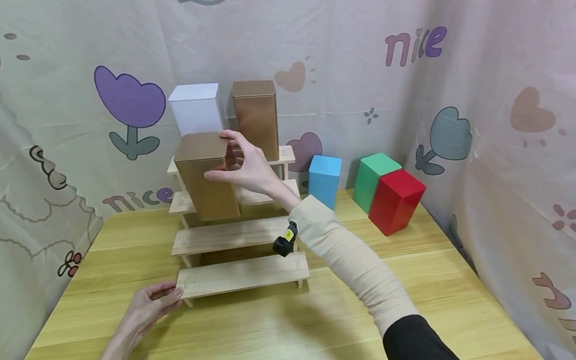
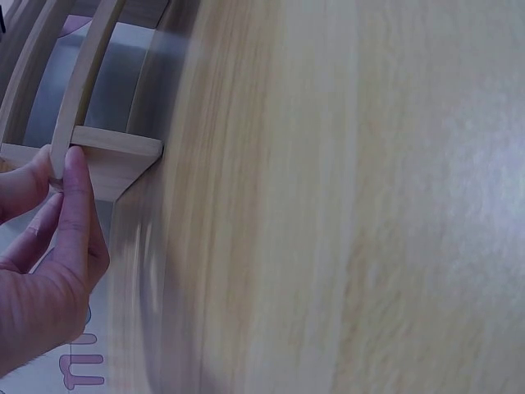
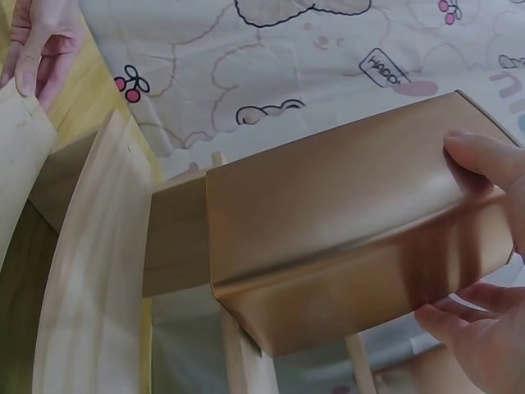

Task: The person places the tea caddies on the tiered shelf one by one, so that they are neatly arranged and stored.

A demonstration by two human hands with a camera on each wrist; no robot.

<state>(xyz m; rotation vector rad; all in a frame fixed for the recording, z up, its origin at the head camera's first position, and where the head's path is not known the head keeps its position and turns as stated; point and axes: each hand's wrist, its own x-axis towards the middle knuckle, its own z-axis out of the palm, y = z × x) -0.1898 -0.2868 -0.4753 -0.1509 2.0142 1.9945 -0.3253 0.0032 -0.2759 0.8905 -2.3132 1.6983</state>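
My right hand (image 1: 249, 163) grips a gold box (image 1: 205, 186) by its upper right part, thumb on the front and fingers behind. The box stands upright over the left part of a stepped wooden rack (image 1: 236, 235), at the tier below the top; whether its base touches the board I cannot tell. In the left wrist view, my left hand (image 2: 61, 254) pinches the end of the rack's lowest board (image 1: 244, 275) between thumb and fingers. On the top tier are a white box (image 1: 195, 105) at left and a brown-gold box (image 1: 257, 121) at right.
To the rack's right, a blue box (image 1: 324, 180) stands on the wooden table (image 1: 377, 307). A green box (image 1: 374, 174) and a red box (image 1: 395, 203) sit side by side farther right. A patterned curtain (image 1: 349, 47) hangs behind and along both sides.
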